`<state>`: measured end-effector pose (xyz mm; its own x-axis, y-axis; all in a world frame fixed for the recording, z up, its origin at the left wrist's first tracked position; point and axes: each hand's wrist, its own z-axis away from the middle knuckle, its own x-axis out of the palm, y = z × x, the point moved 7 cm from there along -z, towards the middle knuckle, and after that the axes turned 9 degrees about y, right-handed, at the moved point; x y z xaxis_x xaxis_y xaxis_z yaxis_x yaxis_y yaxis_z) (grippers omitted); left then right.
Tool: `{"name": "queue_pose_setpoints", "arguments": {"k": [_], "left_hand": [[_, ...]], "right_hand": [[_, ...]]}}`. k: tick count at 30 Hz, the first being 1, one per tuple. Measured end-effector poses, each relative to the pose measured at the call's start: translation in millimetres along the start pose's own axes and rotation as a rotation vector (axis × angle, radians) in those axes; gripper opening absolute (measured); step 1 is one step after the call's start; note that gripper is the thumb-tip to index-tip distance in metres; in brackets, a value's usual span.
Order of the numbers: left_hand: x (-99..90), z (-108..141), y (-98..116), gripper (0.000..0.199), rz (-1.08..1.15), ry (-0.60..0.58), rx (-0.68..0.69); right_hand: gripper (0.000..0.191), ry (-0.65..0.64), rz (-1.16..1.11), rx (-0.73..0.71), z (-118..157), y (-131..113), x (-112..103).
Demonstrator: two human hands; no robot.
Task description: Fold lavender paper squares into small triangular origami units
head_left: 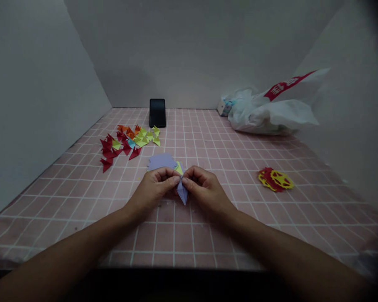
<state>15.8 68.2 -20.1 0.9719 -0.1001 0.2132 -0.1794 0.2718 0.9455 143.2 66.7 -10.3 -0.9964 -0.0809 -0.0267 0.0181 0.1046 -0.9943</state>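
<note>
Between my two hands is a folded piece of purple origami paper (182,194), its long point aimed down toward the table's near edge. My left hand (156,183) pinches its upper left side between thumb and fingers. On the upper right side, my right hand (205,186) pinches it the same way. The fingertips almost meet and hide the top of the fold. Just beyond my left hand lies a stack of purple paper sheets (162,161), with a yellow paper piece (179,168) showing beside it.
Folded paper cranes (126,142) in red, orange, yellow and blue are grouped at the back left. A black phone (157,113) stands upright behind them. Red and yellow paper cut-outs (275,180) lie at right. A white plastic bag (264,115) and small box (224,106) sit at back right.
</note>
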Motion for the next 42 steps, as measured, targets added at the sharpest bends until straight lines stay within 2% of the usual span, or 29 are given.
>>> {"name": "queue_pose_setpoints", "arguments": {"k": [9, 17, 24, 42], "left_hand": [[0.4, 4, 7, 0.019, -0.07, 0.025, 0.101], [0.2, -1, -5, 0.021, -0.005, -0.021, 0.024], [-0.2, -1, -4, 0.021, -0.013, -0.023, 0.02], [-0.4, 3, 10, 0.018, -0.176, 0.034, 0.13]], "right_hand": [[0.016, 0.028, 0.038, -0.021, 0, -5, -1], [0.018, 0.001, 0.027, -0.011, 1, 0, 1], [0.019, -0.006, 0.038, -0.003, 1, 0, 1], [0.02, -0.033, 0.037, -0.037, 3, -7, 3]]}}
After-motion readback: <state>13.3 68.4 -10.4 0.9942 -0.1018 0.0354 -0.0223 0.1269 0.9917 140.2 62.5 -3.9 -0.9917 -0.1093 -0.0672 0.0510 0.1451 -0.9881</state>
